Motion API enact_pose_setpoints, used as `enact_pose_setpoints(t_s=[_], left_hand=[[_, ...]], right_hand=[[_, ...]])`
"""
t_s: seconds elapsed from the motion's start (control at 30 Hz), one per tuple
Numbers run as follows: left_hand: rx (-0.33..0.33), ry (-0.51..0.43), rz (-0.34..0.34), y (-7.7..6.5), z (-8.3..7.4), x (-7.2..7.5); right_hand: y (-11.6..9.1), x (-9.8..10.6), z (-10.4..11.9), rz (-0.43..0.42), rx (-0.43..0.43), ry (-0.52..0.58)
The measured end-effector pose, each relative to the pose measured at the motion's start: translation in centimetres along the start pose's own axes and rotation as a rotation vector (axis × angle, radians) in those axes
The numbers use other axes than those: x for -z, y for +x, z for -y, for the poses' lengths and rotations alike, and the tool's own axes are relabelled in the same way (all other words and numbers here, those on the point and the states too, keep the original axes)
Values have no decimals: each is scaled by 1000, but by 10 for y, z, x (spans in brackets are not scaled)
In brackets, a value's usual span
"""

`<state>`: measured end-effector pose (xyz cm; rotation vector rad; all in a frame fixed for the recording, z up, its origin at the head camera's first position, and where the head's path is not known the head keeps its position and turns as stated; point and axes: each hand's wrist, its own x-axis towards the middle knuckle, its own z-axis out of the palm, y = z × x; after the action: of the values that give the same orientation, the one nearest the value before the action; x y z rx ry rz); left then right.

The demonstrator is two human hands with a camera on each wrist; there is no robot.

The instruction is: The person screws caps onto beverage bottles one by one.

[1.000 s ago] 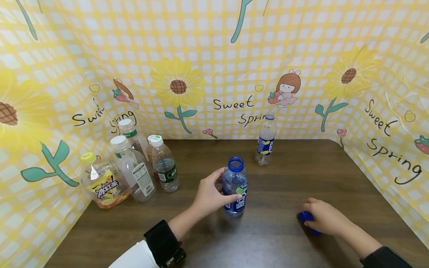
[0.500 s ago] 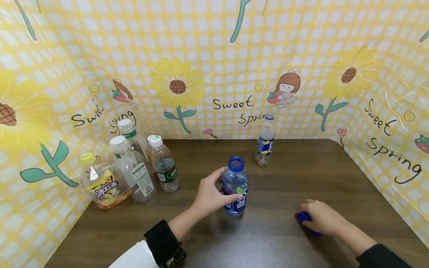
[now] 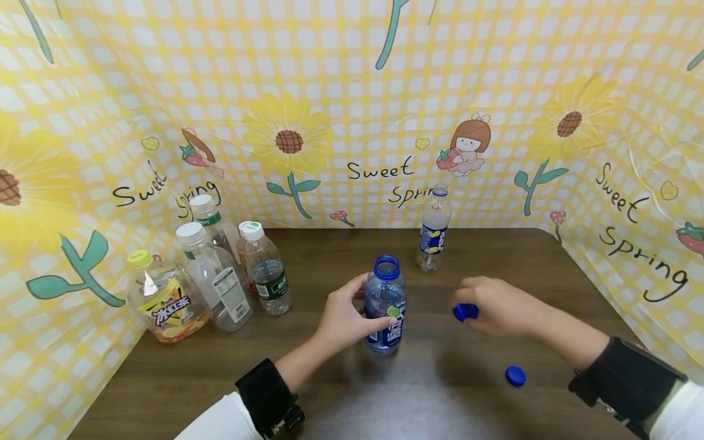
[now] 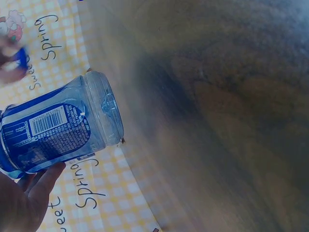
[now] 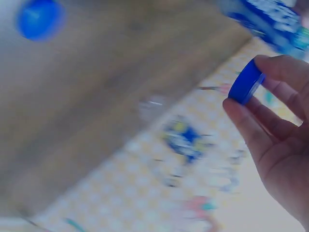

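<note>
An uncapped bottle with a blue label (image 3: 387,296) stands upright on the brown table. My left hand (image 3: 342,319) grips it from the left, thumb across the front; the left wrist view shows the bottle's barcode side (image 4: 48,128). To the bottle's right, my right hand (image 3: 503,305) is raised above the table, pinching a blue bottle cap (image 3: 465,312) between thumb and fingers. That pinched cap (image 5: 246,82) shows clearly in the right wrist view. Another blue cap (image 3: 515,376) lies on the table below my right hand.
Farther back stands a small clear bottle with a blue and yellow label (image 3: 432,238), no cap visible. Several capped bottles cluster at the left, among them a yellow-capped one (image 3: 170,308) and a green-labelled one (image 3: 269,275). Checked yellow cloth (image 3: 363,110) encloses the table.
My right hand has lifted off the table and moved left and back with one blue cap, leaving the other cap behind in sight. My left hand and the bottle stay put.
</note>
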<state>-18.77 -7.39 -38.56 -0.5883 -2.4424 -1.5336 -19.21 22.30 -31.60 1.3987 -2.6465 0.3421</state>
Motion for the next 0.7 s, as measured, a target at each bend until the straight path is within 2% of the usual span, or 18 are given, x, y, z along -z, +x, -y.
enact_pose_setpoints(t_s=[0.07,0.17,0.3,0.5,0.7], left_hand=[[3,1,3,0,0,0],[3,3,8,1,1,0],[-11,-3,16,1,1,-1],[-25,-19,28,2,1,-1],[-26,-42,45,2,-2,-2]], right_hand=[[18,20,10,-19,47,-8],[43,48,26,-31,70,-5],[72,72,44,-9,94,20],[105,80,60,73,127,20],[118,74,62,126,120,-25]])
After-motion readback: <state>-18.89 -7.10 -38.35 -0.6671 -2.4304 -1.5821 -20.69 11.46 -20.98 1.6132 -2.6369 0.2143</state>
